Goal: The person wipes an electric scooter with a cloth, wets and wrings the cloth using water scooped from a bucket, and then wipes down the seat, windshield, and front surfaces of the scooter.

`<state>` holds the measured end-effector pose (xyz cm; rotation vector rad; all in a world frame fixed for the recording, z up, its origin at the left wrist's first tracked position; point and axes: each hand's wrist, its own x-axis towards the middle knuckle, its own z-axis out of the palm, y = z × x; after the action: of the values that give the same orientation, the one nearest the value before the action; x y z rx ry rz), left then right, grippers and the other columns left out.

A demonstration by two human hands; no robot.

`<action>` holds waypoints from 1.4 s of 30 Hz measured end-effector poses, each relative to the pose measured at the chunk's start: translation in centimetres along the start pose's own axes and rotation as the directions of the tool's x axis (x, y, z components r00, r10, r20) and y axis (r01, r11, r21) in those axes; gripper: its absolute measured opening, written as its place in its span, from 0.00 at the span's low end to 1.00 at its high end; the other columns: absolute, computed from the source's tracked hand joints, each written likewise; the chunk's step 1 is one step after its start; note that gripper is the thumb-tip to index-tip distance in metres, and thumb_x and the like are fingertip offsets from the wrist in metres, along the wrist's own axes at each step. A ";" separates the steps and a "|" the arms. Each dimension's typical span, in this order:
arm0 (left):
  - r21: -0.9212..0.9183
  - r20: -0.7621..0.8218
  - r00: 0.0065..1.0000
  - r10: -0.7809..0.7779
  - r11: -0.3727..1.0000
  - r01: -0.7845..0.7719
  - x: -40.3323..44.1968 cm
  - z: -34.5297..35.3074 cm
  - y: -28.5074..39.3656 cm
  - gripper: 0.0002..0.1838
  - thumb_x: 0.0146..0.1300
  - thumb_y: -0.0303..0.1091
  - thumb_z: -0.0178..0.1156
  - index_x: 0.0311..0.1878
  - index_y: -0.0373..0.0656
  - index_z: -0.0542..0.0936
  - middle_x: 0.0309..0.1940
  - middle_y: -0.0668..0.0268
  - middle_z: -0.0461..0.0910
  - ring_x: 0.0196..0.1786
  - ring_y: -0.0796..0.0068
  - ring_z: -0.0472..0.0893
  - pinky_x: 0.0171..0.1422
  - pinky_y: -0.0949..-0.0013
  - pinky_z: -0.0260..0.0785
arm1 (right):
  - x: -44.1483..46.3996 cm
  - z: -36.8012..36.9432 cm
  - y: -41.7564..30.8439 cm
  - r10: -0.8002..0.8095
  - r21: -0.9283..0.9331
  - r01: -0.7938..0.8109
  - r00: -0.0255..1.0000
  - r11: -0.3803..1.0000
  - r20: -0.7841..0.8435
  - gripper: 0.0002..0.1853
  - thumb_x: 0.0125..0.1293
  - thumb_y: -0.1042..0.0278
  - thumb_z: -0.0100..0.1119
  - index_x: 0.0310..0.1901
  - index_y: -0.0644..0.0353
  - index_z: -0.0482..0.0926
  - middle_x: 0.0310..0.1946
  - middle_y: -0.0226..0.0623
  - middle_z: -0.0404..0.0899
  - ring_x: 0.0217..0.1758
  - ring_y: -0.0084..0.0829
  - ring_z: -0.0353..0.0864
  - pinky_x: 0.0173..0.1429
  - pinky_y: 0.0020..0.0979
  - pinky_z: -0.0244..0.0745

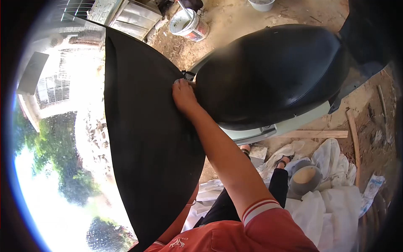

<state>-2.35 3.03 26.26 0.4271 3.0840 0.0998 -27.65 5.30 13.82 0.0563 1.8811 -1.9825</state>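
Observation:
A large black sheet (147, 126), smooth and curved to a point at top and bottom, stands upright in front of me on the left. My right hand (183, 97) reaches across to its right edge, the fingers closed over the rim. Just beyond the fingertips is a small black fitting (188, 75), too small to make out. Beside the hand lies the long black seat (268, 75) of a motorbike with pale green body panels (294, 119). Part of my left forearm shows behind the sheet's lower edge; my left hand is hidden by it.
A white bucket (189, 26) with a stick in it stands beyond the seat, near a white bowl (262, 3). Near my feet are a grey bucket (305, 178), crumpled white sacks (336, 210) and wooden planks (319, 134). Bare dirt surrounds the bike.

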 end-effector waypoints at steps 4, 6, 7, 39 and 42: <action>0.044 0.019 0.999 0.030 0.999 -0.031 -0.9 -0.2 0.5 0.15 0.63 0.29 0.60 0.52 0.35 0.77 0.46 0.59 0.79 0.47 0.69 0.80 0.58 0.67 0.70 | -0.9 2.3 3.8 -0.221 0.602 0.173 0.975 0.779 0.005 0.27 0.72 0.62 0.32 0.66 0.68 0.62 0.69 0.55 0.59 0.75 0.47 0.54 0.76 0.37 0.48; 0.068 0.045 0.998 0.035 0.997 -0.038 -1.6 -0.6 0.8 0.15 0.63 0.29 0.60 0.52 0.35 0.77 0.46 0.58 0.79 0.48 0.68 0.79 0.58 0.66 0.69 | -5.4 0.6 2.8 -0.265 0.742 0.184 0.964 0.645 -0.009 0.27 0.72 0.62 0.31 0.67 0.68 0.62 0.71 0.52 0.57 0.76 0.44 0.52 0.77 0.34 0.46; 0.084 0.056 0.998 0.038 0.996 -0.042 -2.1 -0.6 1.0 0.15 0.63 0.29 0.60 0.52 0.35 0.77 0.46 0.58 0.79 0.48 0.68 0.79 0.58 0.66 0.69 | -7.1 -0.8 1.9 -0.340 0.756 0.186 0.939 0.628 0.052 0.27 0.72 0.61 0.33 0.69 0.64 0.61 0.72 0.47 0.55 0.78 0.37 0.49 0.77 0.30 0.43; 0.191 0.074 0.996 0.047 0.980 -0.060 -4.8 -1.6 2.7 0.13 0.64 0.29 0.61 0.49 0.34 0.80 0.47 0.56 0.79 0.50 0.65 0.78 0.62 0.63 0.67 | 13.3 6.8 -13.6 -0.632 -0.146 0.619 0.772 0.772 -0.068 0.17 0.60 0.70 0.51 0.51 0.46 0.77 0.56 0.35 0.75 0.63 0.45 0.68 0.66 0.46 0.61; 0.187 0.069 0.997 0.037 0.981 -0.049 -5.3 -1.7 3.1 0.12 0.64 0.30 0.61 0.49 0.34 0.80 0.47 0.56 0.79 0.50 0.65 0.78 0.62 0.63 0.67 | 11.3 6.1 -12.1 -0.516 -0.204 0.513 0.855 0.834 0.042 0.19 0.67 0.59 0.44 0.59 0.42 0.75 0.62 0.32 0.71 0.67 0.45 0.66 0.67 0.57 0.57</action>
<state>3.50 4.45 28.28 0.4930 3.0314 -0.2035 -40.36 -3.39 22.46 -0.5584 2.2822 -2.0851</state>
